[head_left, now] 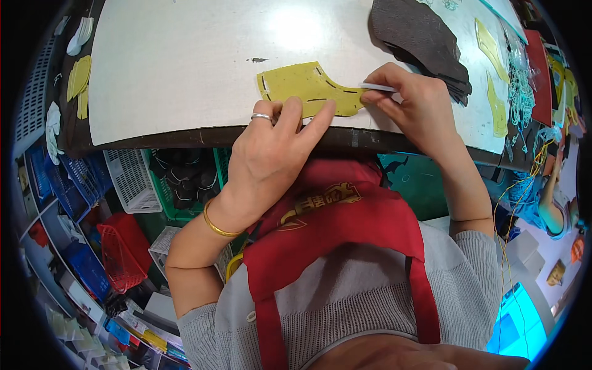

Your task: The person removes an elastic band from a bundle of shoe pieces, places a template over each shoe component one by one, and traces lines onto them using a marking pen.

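A yellow pattern template (pixel 290 83) with narrow dark slots lies flat near the table's front edge. My left hand (pixel 274 139) rests on its near edge, fingers spread and pressing down, with a ring and a gold bangle on that side. My right hand (pixel 416 102) pinches a thin white pen-like stick (pixel 378 87) between thumb and forefinger. It is held at the template's narrow right end, and the fingertips come close to or touch that end. Whether anything lies beneath the template cannot be seen.
A stack of dark brown leather pieces (pixel 419 37) lies beyond my right hand. More yellow templates (pixel 490 49) and tangled pale green cord (pixel 521 80) are at the table's right. Under the table stand a white crate (pixel 131 179) and a red basket (pixel 123 253).
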`<action>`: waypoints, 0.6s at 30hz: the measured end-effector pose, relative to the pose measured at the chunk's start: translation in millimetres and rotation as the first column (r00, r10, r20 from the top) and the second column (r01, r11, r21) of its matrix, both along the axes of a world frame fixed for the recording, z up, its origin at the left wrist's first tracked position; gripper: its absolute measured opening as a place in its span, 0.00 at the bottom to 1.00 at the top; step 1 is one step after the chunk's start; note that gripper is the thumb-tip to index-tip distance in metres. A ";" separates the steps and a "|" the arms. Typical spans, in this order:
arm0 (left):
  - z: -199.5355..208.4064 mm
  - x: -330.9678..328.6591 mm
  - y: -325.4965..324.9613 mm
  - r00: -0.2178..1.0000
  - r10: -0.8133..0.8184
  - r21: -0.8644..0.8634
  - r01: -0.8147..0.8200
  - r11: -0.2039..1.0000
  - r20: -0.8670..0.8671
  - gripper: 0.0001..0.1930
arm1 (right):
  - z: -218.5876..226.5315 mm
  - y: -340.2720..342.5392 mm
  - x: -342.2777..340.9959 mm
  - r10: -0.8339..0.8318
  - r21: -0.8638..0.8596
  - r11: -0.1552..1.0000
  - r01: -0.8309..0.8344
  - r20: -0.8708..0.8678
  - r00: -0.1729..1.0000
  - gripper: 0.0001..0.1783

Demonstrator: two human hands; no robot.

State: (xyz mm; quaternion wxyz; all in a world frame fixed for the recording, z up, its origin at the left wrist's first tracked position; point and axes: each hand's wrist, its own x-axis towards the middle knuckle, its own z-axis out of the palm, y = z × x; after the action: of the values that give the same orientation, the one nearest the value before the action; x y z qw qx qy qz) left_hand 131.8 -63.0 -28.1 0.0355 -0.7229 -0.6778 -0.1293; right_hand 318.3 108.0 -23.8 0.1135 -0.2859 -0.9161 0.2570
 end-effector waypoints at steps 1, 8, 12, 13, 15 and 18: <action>0.4 0.0 0.0 1.000 -0.022 -0.013 0.021 1.000 -0.010 0.22 | -1.1 -1.6 0.3 0.003 0.043 0.999 -0.002 -0.008 1.000 0.09; -0.6 17.9 0.2 0.997 -0.060 0.018 0.061 0.998 -0.043 0.22 | 13.1 28.4 -10.3 0.174 0.367 0.930 -0.037 -0.348 0.921 0.06; -10.7 33.2 2.1 0.993 -0.041 0.033 0.045 0.998 -0.113 0.22 | 23.3 11.4 -44.5 0.240 0.260 0.950 -0.175 -0.243 0.940 0.09; -14.3 35.4 0.3 0.991 -0.019 0.054 0.027 0.998 -0.134 0.22 | 23.4 5.5 -57.2 0.262 0.217 0.953 -0.213 -0.230 0.937 0.11; -18.9 38.9 -3.2 0.997 -0.025 0.084 0.031 0.996 -0.075 0.23 | 14.4 -4.3 -79.4 0.341 -0.175 0.912 -0.372 -0.182 0.922 0.12; -22.0 39.7 -5.3 1.000 -0.027 0.103 0.028 0.994 -0.011 0.25 | 23.3 -13.1 -99.1 0.486 -0.070 0.871 -0.486 -0.026 0.874 0.14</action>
State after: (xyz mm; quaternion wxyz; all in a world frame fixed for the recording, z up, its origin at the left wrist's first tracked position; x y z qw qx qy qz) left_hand 171.5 -68.3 -50.1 0.0742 -0.7299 -0.6601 -0.1610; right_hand 219.2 94.9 -0.5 0.0380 -0.0497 -0.9479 0.3124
